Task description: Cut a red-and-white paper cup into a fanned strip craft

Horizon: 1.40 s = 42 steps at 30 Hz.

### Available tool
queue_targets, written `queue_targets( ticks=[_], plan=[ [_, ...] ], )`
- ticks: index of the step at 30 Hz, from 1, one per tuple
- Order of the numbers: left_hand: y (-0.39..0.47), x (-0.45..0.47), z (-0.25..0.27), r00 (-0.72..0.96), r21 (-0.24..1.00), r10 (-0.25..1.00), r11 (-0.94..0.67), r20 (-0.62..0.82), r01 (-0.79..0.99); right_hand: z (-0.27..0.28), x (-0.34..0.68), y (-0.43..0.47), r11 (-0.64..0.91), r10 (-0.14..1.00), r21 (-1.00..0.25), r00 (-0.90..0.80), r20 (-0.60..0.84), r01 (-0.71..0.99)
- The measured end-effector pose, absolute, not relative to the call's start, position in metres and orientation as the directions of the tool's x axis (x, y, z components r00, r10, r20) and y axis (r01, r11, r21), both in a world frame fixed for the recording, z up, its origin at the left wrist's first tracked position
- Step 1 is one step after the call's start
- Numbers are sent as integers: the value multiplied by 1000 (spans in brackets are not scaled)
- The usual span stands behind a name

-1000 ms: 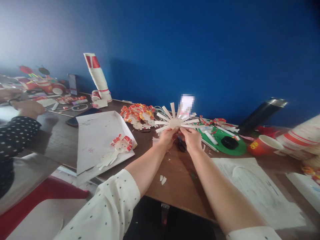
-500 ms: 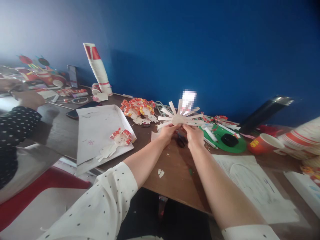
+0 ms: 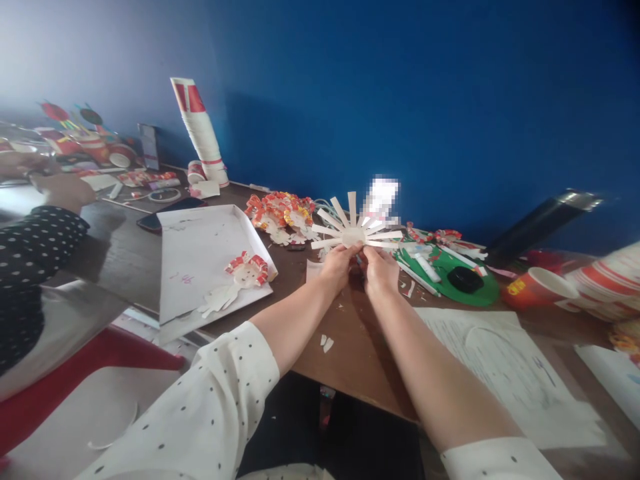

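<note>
Both my hands hold a white paper cup cut into strips (image 3: 354,235), its strips splayed out around the round base like rays. My left hand (image 3: 337,263) pinches its lower left edge, fingers closed. Close beside it, my right hand (image 3: 381,268) grips the lower right edge, fingers also closed. The lowest strips are hidden behind my hands. Dark scissors lie on the table beneath, mostly covered by my hands. Two small paper scraps (image 3: 327,344) rest on the brown table (image 3: 360,373) nearer to me.
Left stands a white box lid (image 3: 187,250) with a cut-paper figure (image 3: 247,275). Behind are a pile of paper figures (image 3: 280,217) and a leaning cup stack (image 3: 200,137). Right are a green disc (image 3: 480,292), red cup (image 3: 540,288), black bottle (image 3: 537,230) and papers (image 3: 515,373). A co-worker's hand (image 3: 67,192) is far left.
The strip-cut cup has turned and tilted slightly in my hands, its strips now fanning differently. My right hand has come a little left. The whole view has shifted slightly.
</note>
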<state>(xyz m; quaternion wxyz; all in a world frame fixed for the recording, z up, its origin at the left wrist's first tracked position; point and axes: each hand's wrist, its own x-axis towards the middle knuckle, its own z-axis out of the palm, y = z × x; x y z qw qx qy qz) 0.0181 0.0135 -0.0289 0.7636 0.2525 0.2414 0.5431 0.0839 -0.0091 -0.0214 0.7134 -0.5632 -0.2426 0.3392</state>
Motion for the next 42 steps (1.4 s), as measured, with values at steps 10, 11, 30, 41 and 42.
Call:
queue_targets(
  ticks=[10,11,30,41,42],
  plan=[
    [13,11,-21,303,566,929,370,-213,-737,-11,77,-17,180,821,-885,561,-106,-430],
    [13,11,-20,299,568,930,367,-213,-736,-10,77,-18,175,824,-883,555,-110,-436],
    [11,13,-22,307,668,942,318,-140,-672,-7,78,-19,131,842,-896,524,-125,-424],
    [13,12,-15,296,542,890,448,-346,-711,-20,72,-16,154,859,-924,509,-49,-350],
    [13,12,-13,298,528,881,462,-367,-712,-20,72,-17,152,862,-925,505,-50,-350]
  ],
)
